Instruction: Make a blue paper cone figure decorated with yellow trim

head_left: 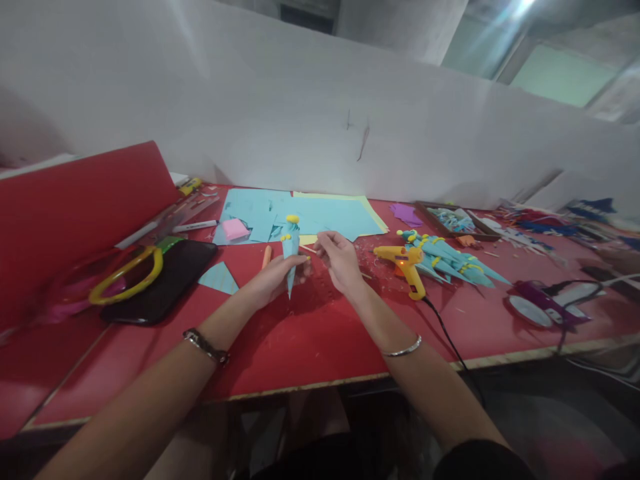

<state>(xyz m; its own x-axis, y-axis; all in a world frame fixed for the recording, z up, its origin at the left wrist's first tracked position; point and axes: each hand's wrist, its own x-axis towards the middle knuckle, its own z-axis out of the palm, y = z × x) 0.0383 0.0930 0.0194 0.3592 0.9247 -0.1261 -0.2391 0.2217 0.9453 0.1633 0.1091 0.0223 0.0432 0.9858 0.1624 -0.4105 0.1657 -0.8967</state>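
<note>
My left hand [277, 281] is closed around a light-blue paper cone [291, 257], held upright with its point down and yellow trim and a yellow ball at its top. Just right of it, my right hand [337, 257] is raised with thumb and fingertips pinched together. Whether anything small sits in that pinch, I cannot make out. To the right of my right hand, a yellow glue gun [407, 263] with a small lit light lies on the table. Behind the gun is a pile of similar blue paper cones [450, 257] with yellow trim.
Blue paper sheets [330, 215] and a pink block [235, 229] lie at the back of the red table [300, 360]. A black case [165, 287] and yellow-handled scissors [156, 267] are at left. A tray [493, 233] and a purple device [547, 307] stand at right; the gun's cord [447, 333] drops over the edge.
</note>
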